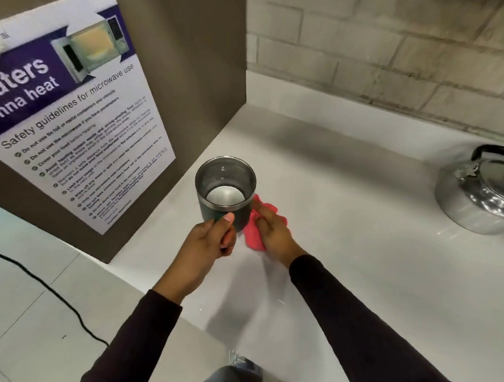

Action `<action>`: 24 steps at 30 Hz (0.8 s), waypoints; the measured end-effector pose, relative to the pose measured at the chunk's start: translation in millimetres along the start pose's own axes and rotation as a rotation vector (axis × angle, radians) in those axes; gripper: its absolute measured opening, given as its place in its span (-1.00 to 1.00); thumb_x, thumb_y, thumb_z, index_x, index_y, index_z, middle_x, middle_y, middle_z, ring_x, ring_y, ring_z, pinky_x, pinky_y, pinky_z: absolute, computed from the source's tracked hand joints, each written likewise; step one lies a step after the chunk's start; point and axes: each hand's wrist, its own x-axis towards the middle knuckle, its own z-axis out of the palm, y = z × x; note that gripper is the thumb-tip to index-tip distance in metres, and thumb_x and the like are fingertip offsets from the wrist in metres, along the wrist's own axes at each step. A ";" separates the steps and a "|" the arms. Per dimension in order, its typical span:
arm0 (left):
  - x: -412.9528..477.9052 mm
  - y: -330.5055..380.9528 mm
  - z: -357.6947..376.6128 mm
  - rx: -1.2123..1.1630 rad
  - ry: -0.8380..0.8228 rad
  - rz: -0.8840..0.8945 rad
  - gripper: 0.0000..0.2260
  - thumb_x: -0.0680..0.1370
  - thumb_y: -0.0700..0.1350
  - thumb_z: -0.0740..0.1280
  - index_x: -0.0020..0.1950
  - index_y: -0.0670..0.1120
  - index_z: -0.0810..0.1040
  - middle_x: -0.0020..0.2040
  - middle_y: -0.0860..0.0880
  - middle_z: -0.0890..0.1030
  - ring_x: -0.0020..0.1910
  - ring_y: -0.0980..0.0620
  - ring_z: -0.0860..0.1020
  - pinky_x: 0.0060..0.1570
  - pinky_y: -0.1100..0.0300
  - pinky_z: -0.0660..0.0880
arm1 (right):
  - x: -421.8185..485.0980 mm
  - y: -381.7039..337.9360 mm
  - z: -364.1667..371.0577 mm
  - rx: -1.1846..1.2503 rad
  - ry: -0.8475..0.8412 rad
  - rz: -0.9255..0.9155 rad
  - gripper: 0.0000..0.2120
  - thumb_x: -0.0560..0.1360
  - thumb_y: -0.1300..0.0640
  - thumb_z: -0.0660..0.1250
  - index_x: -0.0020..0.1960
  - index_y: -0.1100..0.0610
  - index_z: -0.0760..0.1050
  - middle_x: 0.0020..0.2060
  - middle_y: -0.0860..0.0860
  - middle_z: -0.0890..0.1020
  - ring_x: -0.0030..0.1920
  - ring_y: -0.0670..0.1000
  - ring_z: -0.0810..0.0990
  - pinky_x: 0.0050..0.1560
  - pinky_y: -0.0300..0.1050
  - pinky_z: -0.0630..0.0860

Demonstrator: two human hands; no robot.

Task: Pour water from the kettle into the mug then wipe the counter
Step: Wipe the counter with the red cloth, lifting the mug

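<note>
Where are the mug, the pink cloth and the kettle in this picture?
mug (224, 189): head view, on its steel inner wall.
pink cloth (253, 235): head view, on the part showing beside the right hand.
kettle (480, 195): head view, on its shiny body.

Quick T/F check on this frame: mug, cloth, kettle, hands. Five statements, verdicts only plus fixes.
1. The left hand grips the dark green steel-lined mug. True.
2. The right hand presses a pink cloth on the white counter. True.
3. The silver metal kettle is tipped over the mug. False: it stands upright on the counter, apart, untouched.
4. The cloth is blue. False: pink.
5. The kettle's lid is on. True.
</note>
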 end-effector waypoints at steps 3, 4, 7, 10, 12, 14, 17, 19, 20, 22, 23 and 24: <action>-7.3 5.5 -24.4 0.026 0.027 -0.011 -0.58 0.57 0.02 0.16 -0.49 0.01 0.22 -0.47 0.02 0.29 -0.42 0.07 0.28 -0.15 0.09 0.32 | -15.2 -9.0 25.9 -0.172 -0.109 -0.188 -0.61 0.54 0.11 0.17 0.35 0.05 0.45 0.50 0.17 0.24 0.48 0.22 0.20 0.43 0.11 0.21; -9.9 6.1 -31.7 0.020 0.040 -0.018 -0.57 0.58 0.01 0.16 -0.49 0.00 0.22 -0.48 0.03 0.30 -0.42 0.07 0.28 -0.15 0.09 0.33 | -22.7 -6.0 29.1 -0.263 -0.157 -0.239 -0.58 0.53 0.11 0.19 0.39 -0.01 0.40 0.53 0.16 0.15 0.51 0.21 0.11 0.47 0.15 0.13; -14.3 9.0 -47.6 -0.008 0.078 -0.037 -0.56 0.59 -0.03 0.15 -0.50 -0.02 0.23 -0.51 0.07 0.32 -0.45 0.09 0.30 -0.14 0.13 0.37 | -40.8 21.2 20.8 -0.317 -0.199 -0.273 -0.52 0.54 0.12 0.18 0.44 -0.09 0.29 0.55 0.08 0.04 0.55 0.13 -0.05 0.53 0.11 -0.05; -18.3 12.4 -59.7 -0.021 0.098 -0.040 -0.57 0.60 -0.04 0.14 -0.47 -0.06 0.22 -0.51 0.07 0.32 -0.45 0.09 0.30 -0.19 0.19 0.39 | -36.8 39.7 -4.9 -0.219 -0.134 -0.066 -0.53 0.56 0.14 0.19 0.45 -0.08 0.29 0.54 0.03 0.14 0.53 0.10 0.04 0.52 0.15 0.05; -21.4 15.8 -65.6 -0.006 0.106 -0.039 -0.57 0.60 -0.04 0.14 -0.47 -0.07 0.22 -0.51 0.06 0.32 -0.44 0.08 0.30 -0.22 0.22 0.41 | -15.4 40.8 -15.8 -0.223 -0.003 -0.034 -0.57 0.56 0.16 0.17 0.42 -0.05 0.33 0.48 0.01 0.26 0.44 0.13 0.23 0.44 0.13 0.21; -24.2 19.0 -71.3 -0.008 0.110 -0.034 -0.55 0.61 -0.05 0.13 -0.49 -0.06 0.22 -0.50 0.04 0.32 -0.42 0.05 0.31 -0.23 0.20 0.41 | 13.1 30.2 -12.6 -0.240 0.046 -0.023 -0.58 0.56 0.17 0.13 0.41 -0.01 0.33 0.43 0.03 0.31 0.36 0.13 0.30 0.38 0.11 0.27; -27.4 22.0 -77.2 -0.011 0.099 -0.019 -0.54 0.61 -0.06 0.11 -0.52 -0.04 0.23 -0.50 0.02 0.30 -0.41 0.03 0.28 -0.23 0.18 0.39 | 48.3 11.4 16.6 -0.308 0.034 0.026 -0.57 0.57 0.17 0.08 0.43 0.07 0.29 0.41 0.12 0.34 0.39 0.16 0.28 0.41 0.09 0.23; -29.2 22.5 -78.5 -0.004 0.089 -0.005 -0.54 0.61 -0.06 0.11 -0.51 -0.04 0.24 -0.49 0.02 0.29 -0.40 0.03 0.27 -0.23 0.18 0.38 | 55.0 -4.6 39.6 -0.323 0.024 -0.015 -0.57 0.56 0.15 0.08 0.42 0.07 0.30 0.34 0.11 0.41 0.33 0.15 0.35 0.33 -0.02 0.32; -29.7 22.6 -78.7 0.000 0.082 0.002 -0.54 0.62 -0.05 0.11 -0.51 -0.04 0.24 -0.48 0.01 0.28 -0.40 0.02 0.26 -0.23 0.18 0.38 | 53.7 -13.6 49.9 -0.312 0.013 -0.047 -0.59 0.54 0.13 0.10 0.38 0.05 0.35 0.31 0.09 0.45 0.31 0.14 0.38 0.25 -0.09 0.34; -29.6 22.4 -77.8 0.002 0.064 0.018 -0.54 0.61 -0.04 0.11 -0.51 -0.03 0.23 -0.45 -0.03 0.26 -0.40 0.02 0.25 -0.23 0.16 0.35 | 41.8 -31.9 65.9 -0.284 -0.045 -0.205 -0.68 0.53 0.08 0.17 0.25 0.01 0.50 0.25 0.06 0.53 0.26 0.14 0.44 0.19 -0.09 0.36; -29.3 22.4 -77.2 0.001 0.051 0.025 -0.55 0.59 -0.01 0.13 -0.51 -0.04 0.23 -0.45 -0.04 0.26 -0.41 0.03 0.26 -0.22 0.14 0.34 | 31.2 -40.0 70.4 -0.263 -0.089 -0.307 -0.75 0.52 0.07 0.22 0.13 0.00 0.59 0.17 0.05 0.60 0.20 0.14 0.49 0.17 -0.05 0.39; -28.5 22.0 -76.4 -0.003 0.036 0.029 -0.56 0.57 0.02 0.14 -0.51 -0.04 0.23 -0.46 -0.04 0.26 -0.41 0.03 0.26 -0.22 0.13 0.33 | 19.5 -43.9 73.0 -0.236 -0.132 -0.394 -0.80 0.50 0.09 0.27 0.04 -0.01 0.63 0.09 0.01 0.66 0.14 0.12 0.54 0.17 -0.02 0.41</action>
